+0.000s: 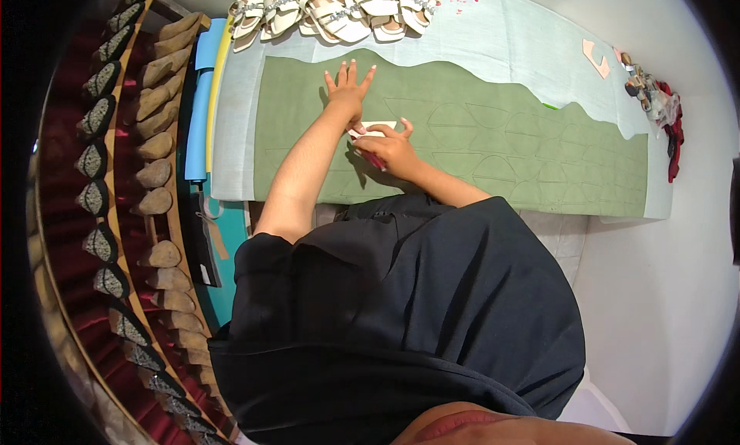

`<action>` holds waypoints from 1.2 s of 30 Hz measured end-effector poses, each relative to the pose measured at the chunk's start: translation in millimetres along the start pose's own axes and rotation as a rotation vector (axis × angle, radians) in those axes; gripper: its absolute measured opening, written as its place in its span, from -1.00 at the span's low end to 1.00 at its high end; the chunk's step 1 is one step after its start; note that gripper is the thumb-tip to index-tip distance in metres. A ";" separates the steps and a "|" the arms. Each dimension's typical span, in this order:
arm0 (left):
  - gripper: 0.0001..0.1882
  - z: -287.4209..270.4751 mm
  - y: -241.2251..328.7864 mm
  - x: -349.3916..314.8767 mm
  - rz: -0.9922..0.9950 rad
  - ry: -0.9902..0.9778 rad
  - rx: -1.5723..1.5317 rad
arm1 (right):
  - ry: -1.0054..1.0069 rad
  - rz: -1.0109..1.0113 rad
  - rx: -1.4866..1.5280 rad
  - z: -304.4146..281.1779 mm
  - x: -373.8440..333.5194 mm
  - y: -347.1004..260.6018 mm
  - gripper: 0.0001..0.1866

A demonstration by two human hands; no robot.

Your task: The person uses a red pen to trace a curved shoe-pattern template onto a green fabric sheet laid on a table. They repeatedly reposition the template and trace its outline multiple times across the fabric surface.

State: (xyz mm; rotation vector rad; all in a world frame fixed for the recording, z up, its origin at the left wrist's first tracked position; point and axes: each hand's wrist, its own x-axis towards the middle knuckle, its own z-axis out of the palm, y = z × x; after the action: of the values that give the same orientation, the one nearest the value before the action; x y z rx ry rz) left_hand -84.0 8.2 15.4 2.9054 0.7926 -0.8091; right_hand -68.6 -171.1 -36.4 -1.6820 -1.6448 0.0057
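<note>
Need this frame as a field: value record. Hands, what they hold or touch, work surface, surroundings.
left hand: flat, fingers spread, pressing on the green sheet
right hand: grips a red pen beside a white template lying on the sheet
green sheet: spread over a pale table cover; faint traced outlines run across its right part
far edge: row of cream sandals
person's left: racks of wooden shoe lasts and dark patterned soles
right end: small heap of trims
</note>
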 end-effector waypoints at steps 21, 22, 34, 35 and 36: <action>0.53 18.7 -13.3 6.2 -0.045 0.044 -0.080 | 0.066 -0.060 -0.356 36.0 17.8 -2.9 -0.75; 0.52 18.0 -13.2 5.7 -0.047 0.031 -0.090 | 0.071 -0.053 -0.366 37.1 17.6 -2.9 -0.75; 0.51 11.0 -11.6 -5.5 -0.071 0.035 -0.085 | 0.051 0.062 -0.177 30.0 14.1 -7.4 -0.84; 0.52 10.1 -11.1 -7.8 -0.072 0.042 -0.087 | 0.061 0.074 -0.135 26.3 12.4 -6.7 -0.87; 0.52 10.1 -10.5 -9.3 -0.072 0.050 -0.089 | 0.071 0.087 -0.092 22.6 10.0 -5.2 -0.89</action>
State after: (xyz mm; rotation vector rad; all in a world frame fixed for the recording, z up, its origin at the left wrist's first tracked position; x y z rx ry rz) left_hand -100.7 11.4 12.4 2.8434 0.9170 -0.6903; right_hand -82.6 -151.8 -44.7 -1.8021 -1.5391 -0.0874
